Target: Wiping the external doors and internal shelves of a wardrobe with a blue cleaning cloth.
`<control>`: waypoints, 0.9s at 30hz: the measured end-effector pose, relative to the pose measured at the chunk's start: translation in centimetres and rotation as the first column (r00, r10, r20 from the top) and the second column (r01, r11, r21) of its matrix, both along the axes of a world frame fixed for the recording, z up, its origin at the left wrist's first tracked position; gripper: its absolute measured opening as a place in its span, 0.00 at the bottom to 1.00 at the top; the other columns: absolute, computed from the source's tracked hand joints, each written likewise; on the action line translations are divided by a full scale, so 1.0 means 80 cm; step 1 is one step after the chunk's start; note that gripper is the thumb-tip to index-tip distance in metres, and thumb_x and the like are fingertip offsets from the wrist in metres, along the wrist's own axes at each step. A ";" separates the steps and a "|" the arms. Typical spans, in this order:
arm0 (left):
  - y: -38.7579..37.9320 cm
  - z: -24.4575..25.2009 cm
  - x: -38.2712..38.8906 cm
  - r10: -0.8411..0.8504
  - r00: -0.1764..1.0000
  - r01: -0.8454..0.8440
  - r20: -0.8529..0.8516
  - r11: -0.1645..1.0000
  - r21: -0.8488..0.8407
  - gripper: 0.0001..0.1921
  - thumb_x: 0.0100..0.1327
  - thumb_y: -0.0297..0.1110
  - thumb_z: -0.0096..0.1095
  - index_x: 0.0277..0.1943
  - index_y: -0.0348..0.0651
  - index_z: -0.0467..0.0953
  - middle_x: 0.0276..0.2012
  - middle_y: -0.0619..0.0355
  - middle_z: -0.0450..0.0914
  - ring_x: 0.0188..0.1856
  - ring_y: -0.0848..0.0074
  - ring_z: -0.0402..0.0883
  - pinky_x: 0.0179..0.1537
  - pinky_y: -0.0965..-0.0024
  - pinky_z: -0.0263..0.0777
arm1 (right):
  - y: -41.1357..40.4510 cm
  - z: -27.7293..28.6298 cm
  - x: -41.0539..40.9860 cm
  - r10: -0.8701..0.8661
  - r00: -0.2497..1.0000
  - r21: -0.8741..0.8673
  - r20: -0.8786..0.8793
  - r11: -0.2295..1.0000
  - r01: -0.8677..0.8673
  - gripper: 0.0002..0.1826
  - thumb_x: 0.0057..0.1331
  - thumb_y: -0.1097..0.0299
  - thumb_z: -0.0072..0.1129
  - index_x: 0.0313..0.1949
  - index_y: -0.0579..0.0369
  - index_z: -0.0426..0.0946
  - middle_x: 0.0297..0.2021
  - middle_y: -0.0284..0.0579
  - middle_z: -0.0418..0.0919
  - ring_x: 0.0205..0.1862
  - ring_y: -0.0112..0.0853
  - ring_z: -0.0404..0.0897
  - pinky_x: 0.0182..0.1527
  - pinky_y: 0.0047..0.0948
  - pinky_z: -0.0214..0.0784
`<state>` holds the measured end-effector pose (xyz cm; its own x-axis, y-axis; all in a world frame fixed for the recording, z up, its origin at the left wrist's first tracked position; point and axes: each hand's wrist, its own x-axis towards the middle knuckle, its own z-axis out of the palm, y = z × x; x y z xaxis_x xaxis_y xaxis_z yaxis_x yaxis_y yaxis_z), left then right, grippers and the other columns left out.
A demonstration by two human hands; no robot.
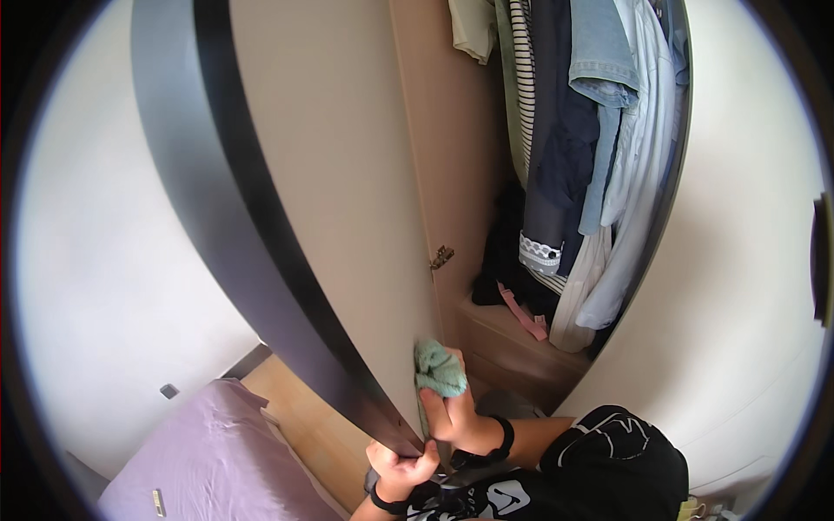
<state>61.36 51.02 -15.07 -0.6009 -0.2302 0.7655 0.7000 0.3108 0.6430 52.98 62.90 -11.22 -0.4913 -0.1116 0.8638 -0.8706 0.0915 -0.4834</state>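
My left hand (402,464) grips the lower end of the open wardrobe door's dark edge (306,325), its thumb lying over the rim. To the right of it, my right hand (449,407) holds a bunched green cloth (440,370) against the inner face of the door (339,195), low down near the hinge side. Part of the cloth hides the fingers. Both wrists wear black bands.
Clothes (554,156) hang in the wardrobe, right of a metal hinge (442,257). A pink strap (523,314) lies at the bottom. Another white door panel (730,215) stands at right. A bed with a purple sheet (215,456) is at lower left, beside a pale floor (313,417).
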 end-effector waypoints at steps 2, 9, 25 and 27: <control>0.005 0.012 -0.007 -0.005 0.999 0.005 -0.033 1.000 -0.002 0.09 0.46 0.28 0.76 0.28 0.40 0.80 0.26 0.56 0.83 0.26 0.68 0.83 0.33 0.71 0.76 | 0.003 -0.008 -0.001 0.035 0.998 -0.074 0.048 0.997 -0.032 0.19 0.68 0.70 0.57 0.55 0.65 0.71 0.55 0.59 0.71 0.55 0.51 0.72 0.60 0.45 0.64; 0.043 0.015 -0.023 -0.007 1.000 0.008 -0.009 0.992 0.126 0.07 0.49 0.28 0.75 0.29 0.40 0.81 0.35 0.54 0.84 0.36 0.65 0.84 0.43 0.66 0.77 | 0.045 -0.005 -0.045 0.009 1.000 -0.045 -0.030 0.999 -0.010 0.21 0.70 0.65 0.55 0.57 0.65 0.70 0.52 0.54 0.73 0.54 0.48 0.72 0.60 0.43 0.63; 0.113 0.032 -0.031 0.081 0.992 -0.085 0.093 0.996 0.035 0.15 0.59 0.40 0.75 0.34 0.37 0.77 0.32 0.61 0.81 0.34 0.77 0.77 0.40 0.71 0.72 | 0.123 0.173 -0.159 0.006 0.995 0.121 -0.100 0.993 0.006 0.29 0.68 0.63 0.64 0.64 0.64 0.69 0.56 0.61 0.71 0.55 0.56 0.74 0.56 0.46 0.71; 0.124 0.043 -0.027 0.119 0.990 -0.122 0.080 0.992 0.032 0.16 0.59 0.41 0.75 0.33 0.37 0.77 0.32 0.61 0.80 0.34 0.77 0.77 0.40 0.71 0.72 | 0.113 0.268 -0.164 0.083 0.957 -0.008 -0.279 0.996 -0.088 0.31 0.69 0.60 0.63 0.66 0.63 0.68 0.57 0.60 0.70 0.55 0.57 0.74 0.56 0.46 0.71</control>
